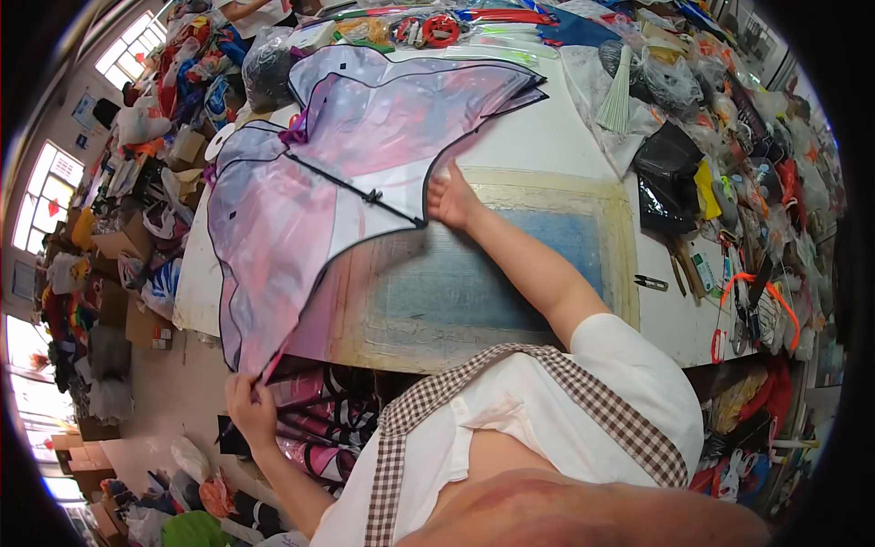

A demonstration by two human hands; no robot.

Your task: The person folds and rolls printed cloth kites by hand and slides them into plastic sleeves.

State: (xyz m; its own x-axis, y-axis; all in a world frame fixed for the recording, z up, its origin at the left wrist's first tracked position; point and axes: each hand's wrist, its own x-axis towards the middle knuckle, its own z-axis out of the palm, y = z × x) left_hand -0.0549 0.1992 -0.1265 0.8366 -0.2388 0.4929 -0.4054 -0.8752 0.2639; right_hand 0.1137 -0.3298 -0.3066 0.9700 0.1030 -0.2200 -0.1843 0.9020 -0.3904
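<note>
A large kite (pixel 365 137) of thin pink and grey-violet fabric with black edging spreads over the work table. A black rod (pixel 333 178) with a small fitting runs across its middle, ending at the edge near my right hand. My left hand (pixel 251 407) pinches the kite's lower left tip, just off the front edge of the table. My right hand (pixel 451 198) is beside the kite's inner edge, thumb apart from the fingers. Its fingertips touch or lie just by the fabric; which one, I cannot tell. Purple gathered bits (pixel 293 133) show on the kite's far side.
Under the kite lies a blue panel with a yellowed taped border (pixel 620 246) on the white table (pixel 556 137). Thread snips (pixel 650 283) lie at the right. Bags, tools and an orange strip (pixel 784 314) crowd the right side. Pink folded pieces (pixel 314 415) are below the table edge.
</note>
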